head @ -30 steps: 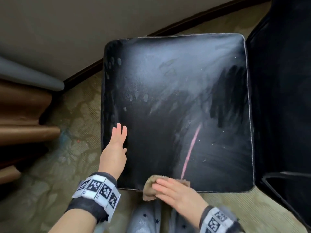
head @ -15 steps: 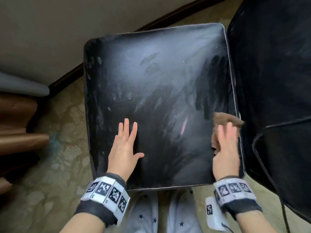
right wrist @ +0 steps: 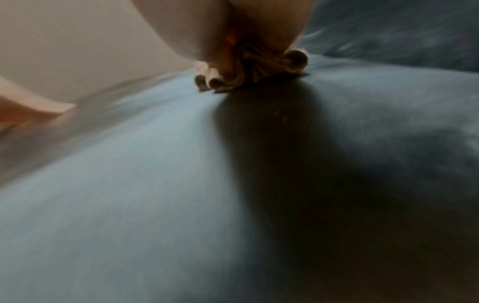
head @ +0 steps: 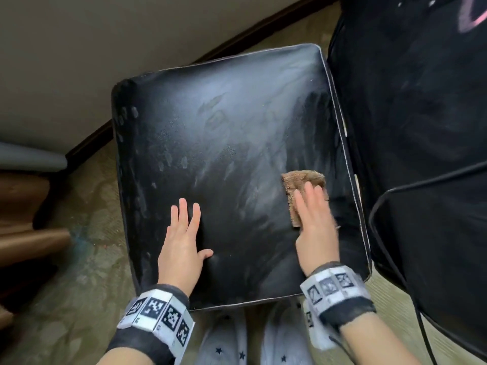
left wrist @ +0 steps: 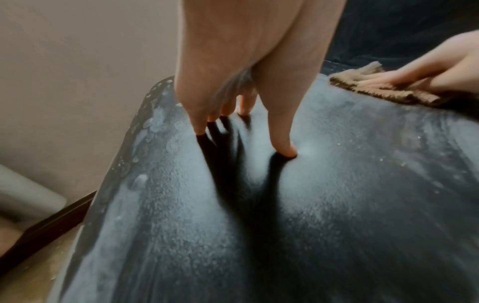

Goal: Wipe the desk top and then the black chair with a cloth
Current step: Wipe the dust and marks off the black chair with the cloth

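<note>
Below your head camera, the black chair seat fills the middle of the view: a square, padded cushion with rounded corners, smooth leather-like skin and a pale piped seam along its edges. Its surface is hazed with greyish smears and small droplet marks toward the left edge, and darker, glossier streaks run across the near and right-hand part. Your right hand lies flat with straight fingers on the brown cloth, a fuzzy, folded pad pressed against the seat close to its right edge; the hand is blurred. Your left hand rests spread on the seat's near left part, fingers straight, thumb out to the side, holding nothing. Right of the seat stands the chair's dark backrest, with a black cable looping in front of it. Under the chair lies a worn, patterned greenish carpet, meeting a dark skirting board and a plain beige wall. Your left wrist camera shows what the head view cannot: fingertips denting the soft cushion, and its fine pebbled grain. Your right wrist camera, heavily blurred, shows the cloth's rolled folds bunched under the palm.
</note>
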